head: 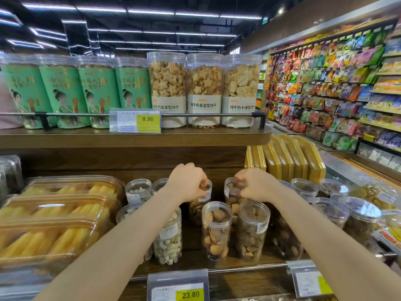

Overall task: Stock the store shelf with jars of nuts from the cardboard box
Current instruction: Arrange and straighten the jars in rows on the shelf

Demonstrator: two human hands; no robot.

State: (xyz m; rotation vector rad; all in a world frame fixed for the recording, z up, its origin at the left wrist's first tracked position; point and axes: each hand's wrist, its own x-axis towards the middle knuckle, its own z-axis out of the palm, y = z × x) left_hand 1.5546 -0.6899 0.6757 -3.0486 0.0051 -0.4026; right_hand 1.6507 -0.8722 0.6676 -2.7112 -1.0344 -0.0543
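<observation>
Price tags (178,286) front a wooden shelf (227,265); both hands (188,183) grip nut jars (200,205).

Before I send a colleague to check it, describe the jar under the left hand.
On the lower wooden shelf, behind the 23.80 price tag, stand clear nut jars. The left hand grips the back-row jar directly behind the front jar of pale-shelled nuts.

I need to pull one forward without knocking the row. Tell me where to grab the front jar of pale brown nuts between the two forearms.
Grip the front jar round its clear lid, coming straight down from above. It stands upright with a jar of darker nuts close on one side and a pistachio jar on the other, so its top is freest.
</observation>
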